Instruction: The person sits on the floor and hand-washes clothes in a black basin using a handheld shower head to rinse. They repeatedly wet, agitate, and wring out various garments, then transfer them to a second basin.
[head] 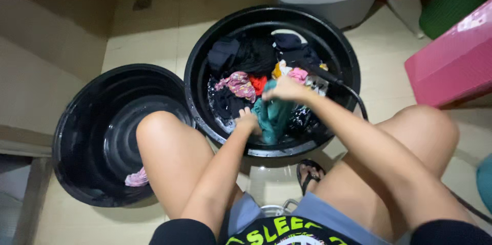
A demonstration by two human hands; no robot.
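Gripping the teal garment (pixel 271 117) with both fists, right hand (pixel 284 90) is pinching its upper end, left hand (pixel 249 121) clutching lower, cloth hanging lengthwise over the black basin's (pixel 197 55) near rim.

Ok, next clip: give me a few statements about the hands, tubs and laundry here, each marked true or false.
1. Both hands grip a teal garment. True: left hand and right hand both hold it.
2. The left tub is piled full of clothes. False: only a small pink cloth lies in it.
3. A black hose hangs over the rim of the middle tub. True.
4. The stool at right is blue. False: pink stool.
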